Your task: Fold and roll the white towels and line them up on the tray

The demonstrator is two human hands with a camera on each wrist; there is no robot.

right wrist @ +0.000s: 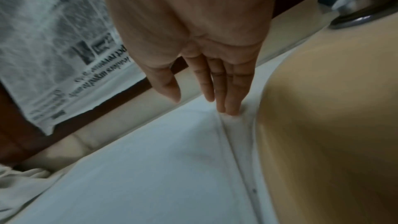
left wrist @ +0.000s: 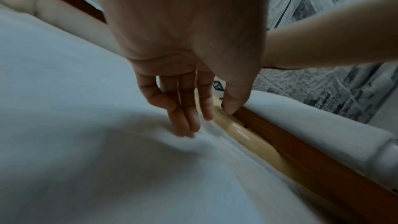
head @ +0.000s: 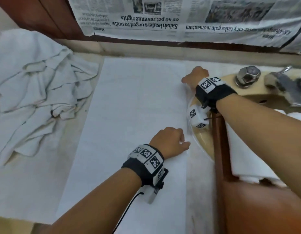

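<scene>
This looks like the folding step: a white towel (head: 132, 115) lies flat mid-counter, its 3 o'clock edge by the sink (head: 202, 141). Next comes lifting that edge over. The left hand (head: 170, 142) and right hand (head: 195, 76) press it with straight, relaxed fingers, gripping nothing.

A bathroom vanity, where I'm working.
My counter holds a beige sink basin (head: 203, 142) with chrome taps (head: 247, 76), newspaper (head: 163, 16) covers the wood-framed wall behind, and white towels (head: 36, 85) lie heaped nearby.
</scene>
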